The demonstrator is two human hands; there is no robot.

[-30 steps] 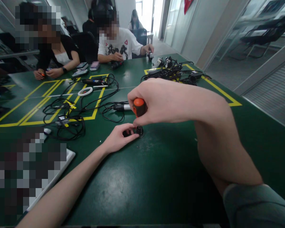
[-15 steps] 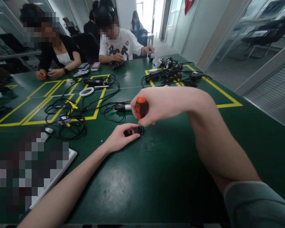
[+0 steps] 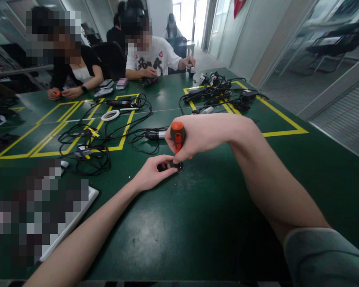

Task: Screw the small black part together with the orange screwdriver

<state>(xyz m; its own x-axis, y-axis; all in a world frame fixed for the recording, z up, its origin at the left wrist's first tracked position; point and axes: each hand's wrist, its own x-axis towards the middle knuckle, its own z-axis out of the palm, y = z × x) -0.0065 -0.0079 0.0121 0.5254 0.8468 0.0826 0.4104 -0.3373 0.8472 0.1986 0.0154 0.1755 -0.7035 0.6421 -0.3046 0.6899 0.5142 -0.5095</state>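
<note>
My right hand point(image 3: 185, 137) is wrapped round an orange and dark-handled screwdriver point(image 3: 178, 131), held upright with its shaft pointing down. Beneath it, a small dark round part point(image 3: 180, 167) lies on the green table point(image 3: 209, 223). My left hand point(image 3: 155, 171) rests on the table to the left, its thumb and fingers pinching the side of that part. Fingers of both hands meet close above it. The screwdriver's tip is hidden, so I cannot tell exactly how it sits on the part.
Black cables point(image 3: 86, 155) and a white ring point(image 3: 110, 115) lie on the left. A silver and black cylindrical device point(image 3: 155, 134) sits just beyond my hands. A cable pile point(image 3: 221, 91) is at the back right. Two people work across the table; a white-edged, blurred-out object point(image 3: 91, 195) lies near left.
My right wrist and forearm have dropped slightly and shifted a little left, the screwdriver still in hand. My left hand stays at the dark part. The view has shifted slightly.
</note>
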